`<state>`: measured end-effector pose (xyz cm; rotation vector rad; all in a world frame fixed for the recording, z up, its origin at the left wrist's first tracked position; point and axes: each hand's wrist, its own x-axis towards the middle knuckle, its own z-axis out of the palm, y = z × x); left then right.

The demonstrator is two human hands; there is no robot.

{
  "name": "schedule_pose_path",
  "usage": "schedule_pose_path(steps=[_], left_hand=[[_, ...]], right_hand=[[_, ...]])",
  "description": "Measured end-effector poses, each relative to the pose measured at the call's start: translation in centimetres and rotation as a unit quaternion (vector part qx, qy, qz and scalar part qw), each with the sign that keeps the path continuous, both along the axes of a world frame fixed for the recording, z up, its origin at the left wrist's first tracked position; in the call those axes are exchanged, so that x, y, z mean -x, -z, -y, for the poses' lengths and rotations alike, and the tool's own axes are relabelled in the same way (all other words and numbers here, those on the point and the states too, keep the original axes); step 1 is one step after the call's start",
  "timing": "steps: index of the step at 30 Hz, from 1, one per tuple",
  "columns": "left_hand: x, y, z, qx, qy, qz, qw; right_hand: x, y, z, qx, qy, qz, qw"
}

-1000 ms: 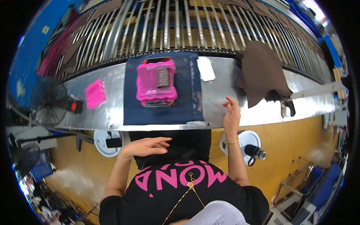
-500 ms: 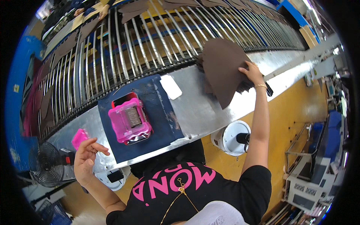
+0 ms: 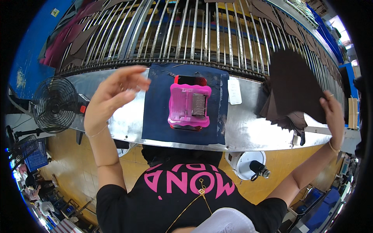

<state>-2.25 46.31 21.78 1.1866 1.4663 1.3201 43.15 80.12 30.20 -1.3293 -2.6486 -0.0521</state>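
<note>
At the right end of the metal table, my right hand [image 3: 333, 116] pinches the lower edge of a dark brown cut sheet [image 3: 293, 83]. The sheet is raised over a fanned stack of brown pieces [image 3: 289, 122]. My left hand [image 3: 116, 95] hovers over the table's left part, somewhat blurred, its fingers loosely bent and apart with nothing seen in them. Between the hands, a pink translucent plastic tray [image 3: 180, 105] with a grey-brown block [image 3: 199, 105] in it sits over a red and black box [image 3: 191, 80]. Beneath them lies a dark blue mat [image 3: 157, 130].
Metal rollers [image 3: 194, 37] of a conveyor run along the table's far side, with brown pieces [image 3: 268, 11] on them. A white card [image 3: 234, 91] lies right of the mat. A black fan [image 3: 55, 105] stands left; a white round container [image 3: 244, 165] sits below the table edge.
My view has turned right. My right hand has lifted the brown sheet off the stack's surface and shifted it outward. My left hand has risen and moved forward over the table.
</note>
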Motion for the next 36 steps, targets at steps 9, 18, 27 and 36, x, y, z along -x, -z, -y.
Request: schedule_pose_path(steps=[9,18,27,36], left_hand=[[-0.8,2.7,-7.9,-0.124,-0.090,0.002,0.988],[4.5,-0.6,2.6,-0.089,-0.193,-0.164,0.963],[4.1,0.6,6.2,-0.046,-0.262,-0.256,0.929],[1.2,2.8,5.1,-0.004,-0.223,-0.192,0.956]], right_hand=[[16.2,2.5,9.7,0.179,-0.049,-0.509,0.841],[21.0,14.5,13.6,0.276,-0.272,-0.393,0.834],[22.2,15.3,15.5,0.145,-0.341,-0.347,0.862],[18.7,15.8,14.2,0.128,-0.327,-0.264,0.898]])
